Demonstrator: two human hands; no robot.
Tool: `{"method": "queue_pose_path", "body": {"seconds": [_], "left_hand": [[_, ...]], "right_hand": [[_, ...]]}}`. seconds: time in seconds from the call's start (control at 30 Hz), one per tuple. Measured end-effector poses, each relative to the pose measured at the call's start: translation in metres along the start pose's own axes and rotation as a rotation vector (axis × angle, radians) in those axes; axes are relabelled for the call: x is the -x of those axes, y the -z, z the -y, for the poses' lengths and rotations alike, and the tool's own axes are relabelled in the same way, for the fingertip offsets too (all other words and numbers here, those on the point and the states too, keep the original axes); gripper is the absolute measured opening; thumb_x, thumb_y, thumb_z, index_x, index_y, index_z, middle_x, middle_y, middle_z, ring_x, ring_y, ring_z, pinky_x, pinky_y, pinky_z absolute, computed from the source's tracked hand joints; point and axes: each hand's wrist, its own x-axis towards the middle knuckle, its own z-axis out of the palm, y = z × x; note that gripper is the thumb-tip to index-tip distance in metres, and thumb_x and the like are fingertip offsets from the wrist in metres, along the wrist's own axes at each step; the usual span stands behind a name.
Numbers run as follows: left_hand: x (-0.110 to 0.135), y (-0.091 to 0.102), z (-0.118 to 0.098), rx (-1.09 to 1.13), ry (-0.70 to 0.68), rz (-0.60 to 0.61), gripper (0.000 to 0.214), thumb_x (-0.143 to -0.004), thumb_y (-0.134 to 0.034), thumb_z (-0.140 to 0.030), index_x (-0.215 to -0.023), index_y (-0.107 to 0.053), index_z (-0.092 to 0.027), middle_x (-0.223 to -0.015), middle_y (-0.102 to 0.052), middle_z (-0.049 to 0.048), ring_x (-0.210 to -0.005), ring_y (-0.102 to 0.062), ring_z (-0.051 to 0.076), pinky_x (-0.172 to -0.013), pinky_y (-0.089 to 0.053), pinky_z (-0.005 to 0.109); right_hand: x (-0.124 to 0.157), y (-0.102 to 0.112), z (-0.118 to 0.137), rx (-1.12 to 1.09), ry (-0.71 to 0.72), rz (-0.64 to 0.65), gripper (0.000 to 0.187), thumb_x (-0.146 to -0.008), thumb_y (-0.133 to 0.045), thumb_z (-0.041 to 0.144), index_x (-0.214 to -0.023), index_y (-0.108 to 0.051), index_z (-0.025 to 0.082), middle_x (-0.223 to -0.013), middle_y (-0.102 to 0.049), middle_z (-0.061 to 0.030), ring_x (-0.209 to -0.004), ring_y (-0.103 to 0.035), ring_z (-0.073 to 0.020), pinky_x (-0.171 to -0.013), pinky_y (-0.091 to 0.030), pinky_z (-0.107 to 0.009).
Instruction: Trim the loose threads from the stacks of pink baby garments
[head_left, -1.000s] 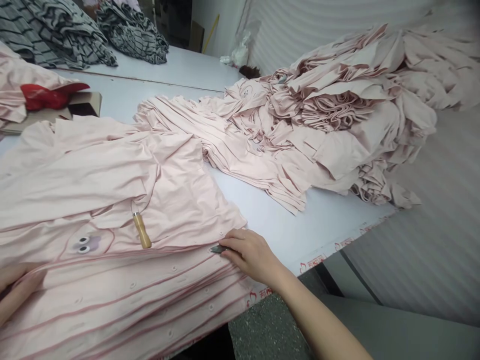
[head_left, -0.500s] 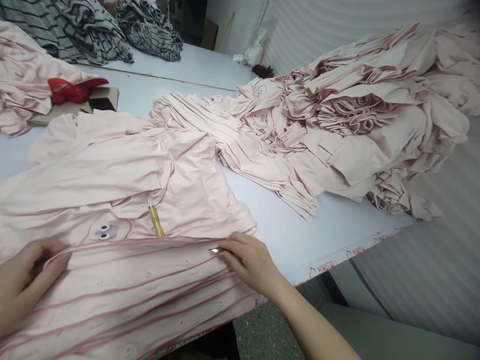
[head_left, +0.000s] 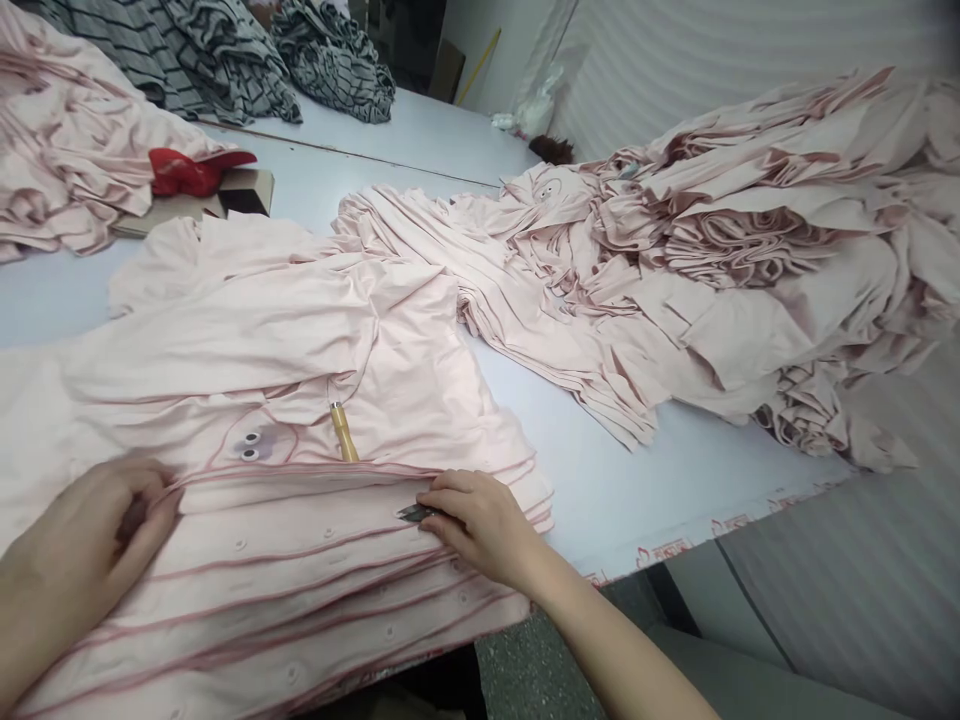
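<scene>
This looks like a garment workshop. The long white table [head_left: 585, 480] (red print [head_left: 671, 549] runs along its edge) carries far more cloth than a household would. A stack [head_left: 360, 540] of matching pink garments lies layer on layer, with buttons [head_left: 241, 545] along the borders; a big loose heap [head_left: 720, 260] of the same pink sits beyond it, and grey striped bundles [head_left: 330, 65] lie farther off. Hand tools fit the trade: a wooden handle [head_left: 343, 432] rests on the pink cloth, and the right hand [head_left: 480, 520] holds a small metal tool [head_left: 414, 513]. The speckled floor [head_left: 517, 660] suits a workroom.
</scene>
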Motion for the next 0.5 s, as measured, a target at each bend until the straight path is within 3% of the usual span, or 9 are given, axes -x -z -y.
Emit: {"method": "queue_pose_path", "body": {"seconds": [0.1,0.23,0.5], "left_hand": [[-0.002,0.006,-0.01,-0.151,-0.163,-0.09,0.021,-0.09,-0.047,-0.039,-0.087,-0.061,-0.024,-0.096,-0.064,0.0047,-0.089,-0.06,0.021,-0.08,-0.046,0.035],[0.0,0.009,-0.021,-0.364,-0.168,-0.137,0.022,-0.09,-0.05,-0.037,-0.097,-0.068,-0.027,-0.094,-0.067,0.0036,-0.083,-0.06,0.024,-0.071,-0.039,0.033],[0.002,0.01,-0.03,-0.317,-0.184,-0.146,0.025,-0.09,-0.049,-0.035,-0.096,-0.069,-0.022,-0.089,-0.065,0.0063,-0.078,-0.057,0.023,-0.067,-0.035,0.032]], "right_hand": [[-0.002,0.002,0.001,-0.048,-0.031,0.033,0.016,-0.094,-0.062,0.029,-0.105,-0.072,0.023,-0.099,-0.071,-0.0043,-0.092,-0.066,-0.0187,-0.079,-0.048,-0.027],[-0.002,0.01,0.002,-0.121,-0.064,0.069,0.018,-0.094,-0.061,0.028,-0.109,-0.071,0.023,-0.101,-0.07,-0.0042,-0.092,-0.066,-0.0189,-0.078,-0.048,-0.026],[-0.008,0.004,0.005,-0.143,-0.038,0.074,0.017,-0.096,-0.058,0.028,-0.101,-0.074,0.023,-0.094,-0.07,-0.0033,-0.088,-0.065,-0.0179,-0.077,-0.047,-0.025]]}}
